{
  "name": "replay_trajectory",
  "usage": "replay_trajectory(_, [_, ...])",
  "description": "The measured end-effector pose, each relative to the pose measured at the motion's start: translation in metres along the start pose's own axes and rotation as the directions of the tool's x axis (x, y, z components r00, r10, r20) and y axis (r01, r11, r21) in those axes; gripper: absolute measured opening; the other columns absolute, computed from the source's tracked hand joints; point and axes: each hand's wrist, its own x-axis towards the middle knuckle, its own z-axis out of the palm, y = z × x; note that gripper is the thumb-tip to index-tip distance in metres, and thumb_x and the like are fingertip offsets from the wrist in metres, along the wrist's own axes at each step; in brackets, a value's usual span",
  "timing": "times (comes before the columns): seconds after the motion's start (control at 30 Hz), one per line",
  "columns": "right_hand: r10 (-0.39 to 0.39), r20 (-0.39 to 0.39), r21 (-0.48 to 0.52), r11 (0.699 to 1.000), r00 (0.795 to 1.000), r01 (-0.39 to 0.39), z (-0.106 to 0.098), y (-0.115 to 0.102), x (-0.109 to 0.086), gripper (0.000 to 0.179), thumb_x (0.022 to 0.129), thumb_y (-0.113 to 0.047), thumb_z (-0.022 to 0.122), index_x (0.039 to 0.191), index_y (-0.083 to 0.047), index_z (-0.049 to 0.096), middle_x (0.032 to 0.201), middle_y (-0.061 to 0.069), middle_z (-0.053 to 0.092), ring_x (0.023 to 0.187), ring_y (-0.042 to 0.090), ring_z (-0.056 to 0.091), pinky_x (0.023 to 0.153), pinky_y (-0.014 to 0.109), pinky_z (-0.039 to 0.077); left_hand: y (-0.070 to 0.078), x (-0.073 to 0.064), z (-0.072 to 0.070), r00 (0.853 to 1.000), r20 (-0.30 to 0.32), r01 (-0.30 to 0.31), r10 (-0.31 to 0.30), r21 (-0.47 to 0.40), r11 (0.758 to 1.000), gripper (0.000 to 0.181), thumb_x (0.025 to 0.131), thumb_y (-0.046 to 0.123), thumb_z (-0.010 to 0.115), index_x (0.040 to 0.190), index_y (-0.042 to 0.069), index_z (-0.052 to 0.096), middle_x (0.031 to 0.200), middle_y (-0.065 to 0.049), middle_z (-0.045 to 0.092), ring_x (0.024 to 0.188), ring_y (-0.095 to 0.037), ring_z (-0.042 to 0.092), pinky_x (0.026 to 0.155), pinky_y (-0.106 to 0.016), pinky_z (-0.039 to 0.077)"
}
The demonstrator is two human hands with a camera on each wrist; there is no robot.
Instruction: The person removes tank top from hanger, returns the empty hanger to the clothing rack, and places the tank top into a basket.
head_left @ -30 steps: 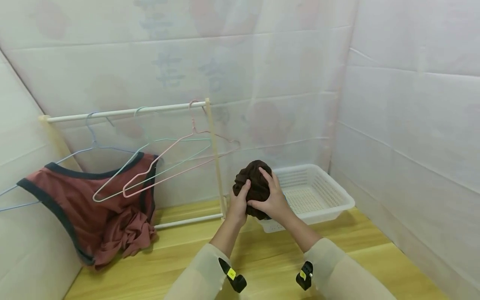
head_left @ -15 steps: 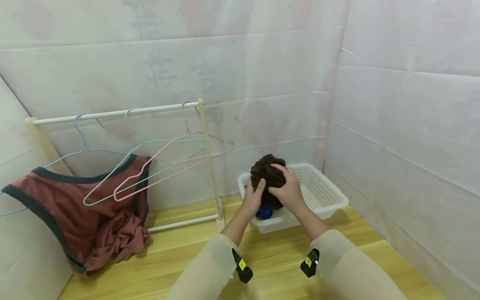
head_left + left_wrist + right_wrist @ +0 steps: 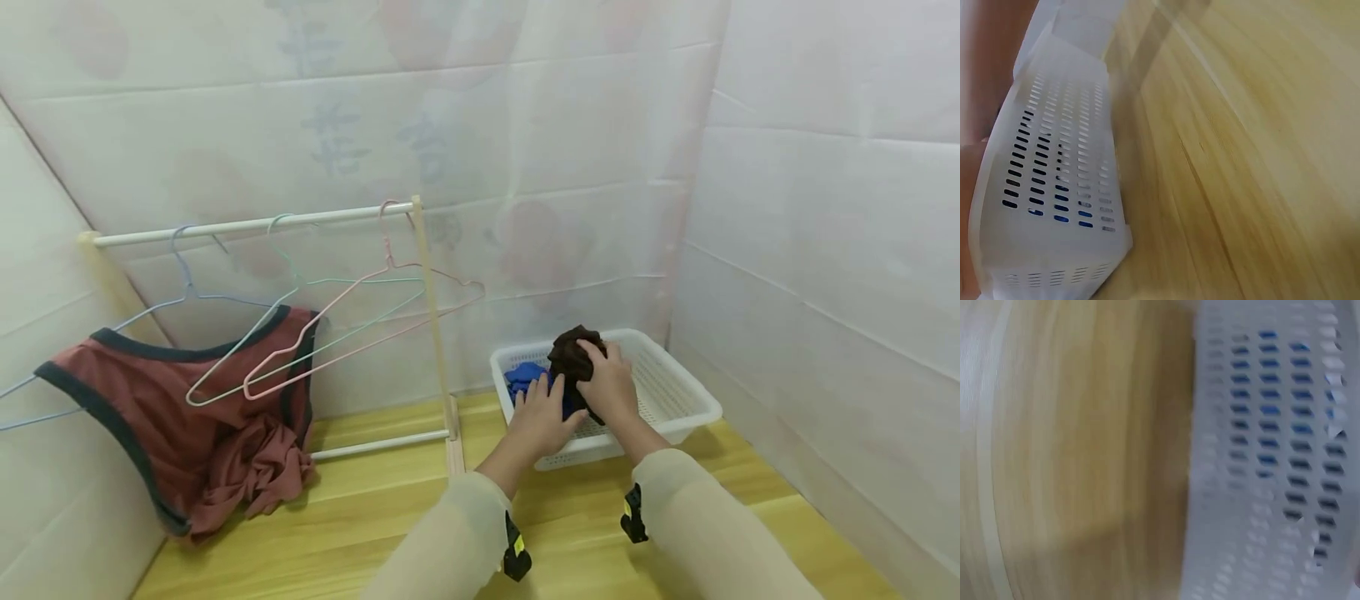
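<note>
Both hands have come down since the earlier frame, lowering the dark brown bundle [image 3: 573, 360] from above the white basket [image 3: 678, 406] into it. The right hand [image 3: 611, 385] curls over the bundle's top and right side, its grip clamped on the cloth. The left hand [image 3: 540, 415] lies just left of and below the bundle, fingers fairly straight and pressing on a blue cloth [image 3: 525, 379] that sits under them in the basket's left end. The basket rests on the wooden worktop [image 3: 360, 517]. Well to the left of both hands, a reddish garment [image 3: 180, 408] hangs from a rail [image 3: 247, 223] with wire hangers [image 3: 330, 333].
</note>
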Motion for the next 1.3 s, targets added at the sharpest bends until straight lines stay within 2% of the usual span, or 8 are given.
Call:
replay_trajectory(0.23, [0.082, 0.205, -0.069, 0.995, 0.975, -0.069, 0.014, -0.007, -0.009, 0.07, 0.088, -0.014, 0.072, 0.15, -0.025, 0.041, 0.151, 0.026, 0.029, 0.117, 0.06, 0.043, 0.07, 0.06, 0.052, 0.008, -0.003, -0.001, 0.989, 0.133, 0.048, -0.065, 0.128, 0.991, 0.074, 0.097, 0.064, 0.039, 0.158, 0.032, 0.014, 0.165, -0.006, 0.013, 0.151, -0.031, 0.017, 0.119, -0.049, 0.022])
replay_trajectory(0.4, [0.125, 0.33, -0.136, 0.987, 0.936, -0.084, 0.012, -0.008, -0.015, 0.066, 0.092, -0.016, 0.067, 0.151, -0.022, 0.038, 0.151, 0.031, 0.026, 0.117, 0.061, 0.041, 0.065, 0.056, 0.052, 0.012, -0.006, 0.004, 0.97, 0.217, 0.067, -0.106, 0.179, 0.981, 0.069, 0.097, 0.069, 0.032, 0.156, 0.038, 0.015, 0.164, -0.002, 0.017, 0.15, -0.03, 0.021, 0.119, -0.047, 0.025])
replay_trajectory(0.6, [0.144, 0.406, -0.225, 0.973, 0.902, -0.054, 0.01, -0.006, -0.019, 0.057, 0.099, -0.018, 0.057, 0.152, -0.017, 0.037, 0.148, 0.034, 0.027, 0.114, 0.061, 0.043, 0.066, 0.057, 0.052, 0.019, -0.006, 0.006, 0.964, 0.238, 0.07, -0.117, 0.196, 0.978, 0.063, 0.097, 0.068, 0.029, 0.154, 0.041, 0.024, 0.162, 0.001, 0.025, 0.149, -0.026, 0.026, 0.118, -0.043, 0.026])
replay_trajectory(0.83, [0.113, 0.478, -0.407, 0.907, 0.871, 0.105, 0.012, -0.008, -0.019, 0.056, 0.101, -0.007, 0.053, 0.153, -0.006, 0.032, 0.144, 0.043, 0.027, 0.107, 0.06, 0.047, 0.08, 0.06, 0.05, 0.022, -0.005, 0.001, 0.959, 0.251, 0.078, -0.129, 0.203, 0.976, 0.059, 0.099, 0.065, 0.03, 0.152, 0.04, 0.03, 0.161, 0.003, 0.028, 0.149, -0.023, 0.026, 0.118, -0.042, 0.026])
replay_trajectory(0.9, [0.111, 0.487, -0.457, 0.878, 0.866, 0.145, 0.012, -0.008, -0.019, 0.056, 0.1, -0.007, 0.054, 0.152, -0.002, 0.033, 0.14, 0.045, 0.029, 0.101, 0.058, 0.05, 0.078, 0.059, 0.049, 0.023, -0.005, 0.001, 0.957, 0.257, 0.083, -0.135, 0.201, 0.976, 0.059, 0.099, 0.065, 0.029, 0.152, 0.039, 0.032, 0.16, 0.003, 0.029, 0.149, -0.023, 0.026, 0.118, -0.042, 0.026])
replay_trajectory(1.0, [0.151, 0.48, -0.507, 0.852, 0.864, 0.133, 0.014, -0.008, -0.02, 0.056, 0.1, -0.008, 0.054, 0.151, 0.0, 0.032, 0.137, 0.047, 0.03, 0.094, 0.057, 0.051, 0.064, 0.052, 0.051, 0.024, -0.005, 0.003, 0.955, 0.262, 0.084, -0.135, 0.197, 0.977, 0.057, 0.099, 0.064, 0.029, 0.151, 0.04, 0.034, 0.16, 0.004, 0.03, 0.149, -0.023, 0.026, 0.118, -0.04, 0.026])
replay_trajectory(1.13, [0.208, 0.451, -0.486, 0.873, 0.868, 0.044, 0.017, -0.007, -0.02, 0.056, 0.102, -0.011, 0.05, 0.153, -0.004, 0.029, 0.139, 0.046, 0.026, 0.097, 0.063, 0.047, 0.049, 0.05, 0.051, 0.024, -0.007, 0.005, 0.956, 0.26, 0.081, -0.132, 0.2, 0.977, 0.056, 0.099, 0.064, 0.03, 0.15, 0.041, 0.035, 0.159, 0.005, 0.031, 0.148, -0.022, 0.027, 0.117, -0.04, 0.027])
replay_trajectory(1.3, [0.214, 0.443, -0.412, 0.911, 0.87, -0.015, 0.02, -0.004, -0.018, 0.062, 0.102, -0.017, 0.052, 0.156, -0.011, 0.023, 0.147, 0.042, 0.019, 0.119, 0.069, 0.033, 0.073, 0.072, 0.046, 0.023, -0.006, 0.006, 0.961, 0.24, 0.091, -0.137, 0.193, 0.977, 0.056, 0.098, 0.065, 0.032, 0.148, 0.042, 0.038, 0.158, 0.006, 0.033, 0.148, -0.022, 0.028, 0.116, -0.041, 0.029])
